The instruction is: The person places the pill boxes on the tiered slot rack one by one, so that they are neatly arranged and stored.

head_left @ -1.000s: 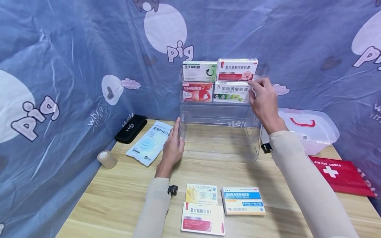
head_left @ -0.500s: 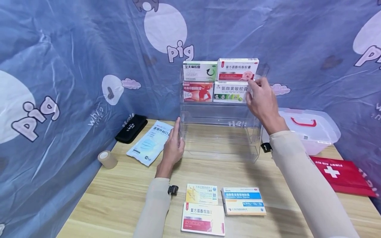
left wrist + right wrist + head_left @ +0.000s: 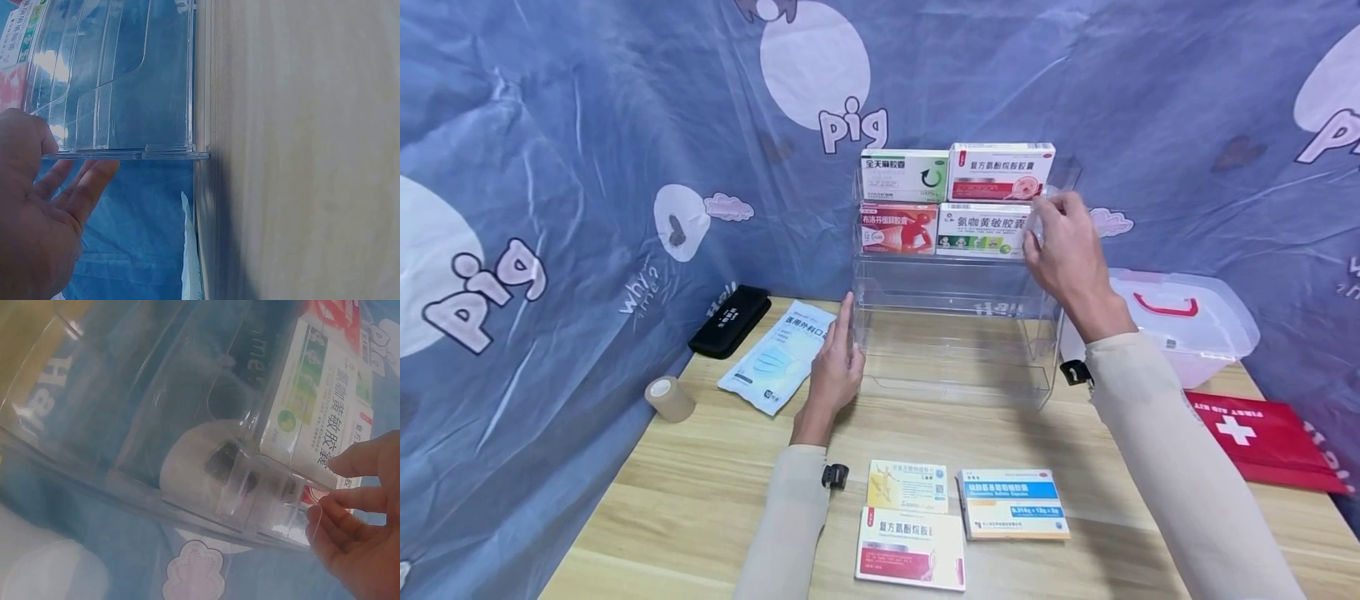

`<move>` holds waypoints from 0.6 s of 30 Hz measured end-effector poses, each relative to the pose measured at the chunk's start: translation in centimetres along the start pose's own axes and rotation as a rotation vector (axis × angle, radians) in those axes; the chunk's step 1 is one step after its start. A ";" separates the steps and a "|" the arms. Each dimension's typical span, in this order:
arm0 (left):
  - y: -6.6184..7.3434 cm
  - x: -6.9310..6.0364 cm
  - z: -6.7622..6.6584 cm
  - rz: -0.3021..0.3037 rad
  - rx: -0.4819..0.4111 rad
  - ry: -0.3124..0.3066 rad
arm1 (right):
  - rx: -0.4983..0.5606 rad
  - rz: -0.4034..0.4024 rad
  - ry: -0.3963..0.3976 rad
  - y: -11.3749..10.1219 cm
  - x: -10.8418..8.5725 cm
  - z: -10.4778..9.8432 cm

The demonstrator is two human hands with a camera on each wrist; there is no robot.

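A clear tiered display rack (image 3: 131, 119) stands on the table, with medicine boxes in its top two tiers. My right hand (image 3: 1067, 258) pinches the right end of a white medicine box (image 3: 973, 233) with green pictures in the second tier. In the right wrist view, my thumb lies at that box's corner and the other fingers curl by the rack's clear side wall. My left hand (image 3: 835, 371) rests along the rack's left side, its fingers mostly straight outside the panel and the thumb at the front edge. Beside the white box sits a red medicine box (image 3: 898, 231).
Above are a green-white box (image 3: 902, 177) and a red-white box (image 3: 1000, 171). Near the front lie yellow (image 3: 906, 486), red-white (image 3: 910, 550) and blue-white boxes (image 3: 1013, 506). A mask packet (image 3: 775, 358), black case (image 3: 730, 321), tape roll (image 3: 670, 400), clear bin (image 3: 1180, 321) and red pouch (image 3: 1262, 442) flank the rack.
The right hand has shifted slightly at the white box's right end. The left hand has stayed at the rack's side. The head view has moved a little.
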State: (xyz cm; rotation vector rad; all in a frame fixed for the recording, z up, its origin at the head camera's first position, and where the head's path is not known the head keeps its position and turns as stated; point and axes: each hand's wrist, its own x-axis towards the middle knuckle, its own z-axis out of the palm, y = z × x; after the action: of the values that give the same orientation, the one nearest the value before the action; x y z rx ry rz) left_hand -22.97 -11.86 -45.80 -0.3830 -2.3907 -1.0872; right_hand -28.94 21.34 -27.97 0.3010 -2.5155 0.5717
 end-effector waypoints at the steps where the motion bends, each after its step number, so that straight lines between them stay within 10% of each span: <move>1: 0.0 0.0 0.0 0.000 0.000 -0.001 | 0.007 -0.002 0.011 0.0 -0.1 0.0; 18: 0.1 0.1 -0.1 -0.027 -0.001 -0.021 | 0.041 -0.067 0.111 -0.2 -5.5 -1.8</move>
State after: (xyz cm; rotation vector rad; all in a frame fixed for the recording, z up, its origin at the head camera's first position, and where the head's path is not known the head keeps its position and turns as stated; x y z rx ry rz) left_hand -22.97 -11.84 -45.64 -0.3656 -2.4203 -1.1009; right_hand -23.47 22.48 -29.48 0.3576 -2.3801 0.5974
